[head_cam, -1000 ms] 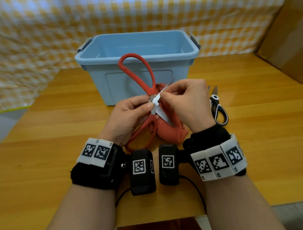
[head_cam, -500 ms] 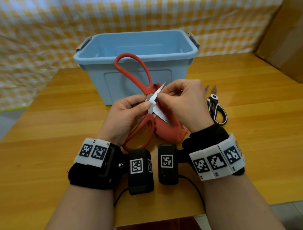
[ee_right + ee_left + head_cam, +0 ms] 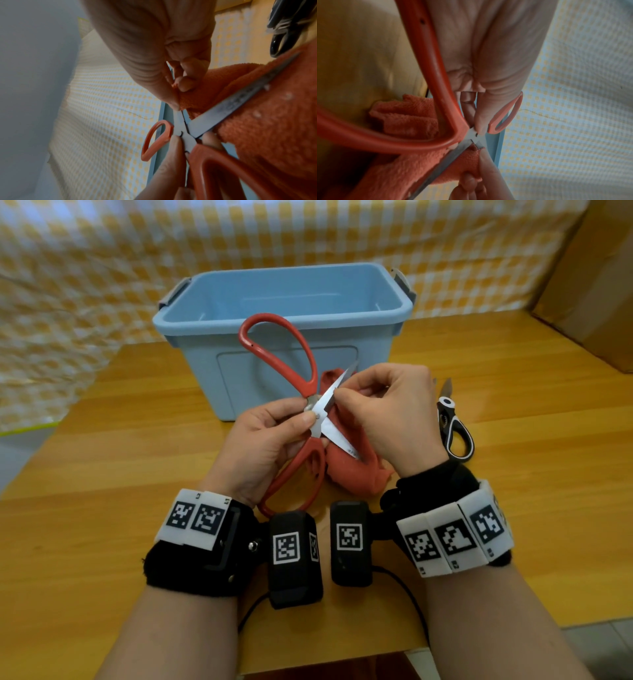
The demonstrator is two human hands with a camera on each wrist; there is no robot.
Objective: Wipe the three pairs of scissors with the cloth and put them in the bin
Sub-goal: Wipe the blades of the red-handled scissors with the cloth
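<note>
Head view | red scissors (image 3: 310,392) spread wide, one blade pointing toward bin (image 3: 284,313) | left hand (image 3: 263,446) pinches pivot | right hand (image 3: 394,419) pinches cloth (image 3: 352,470) on blade

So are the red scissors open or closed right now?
Open: the red scissors have their blades crossed in an X, and the handles are spread apart.
</note>
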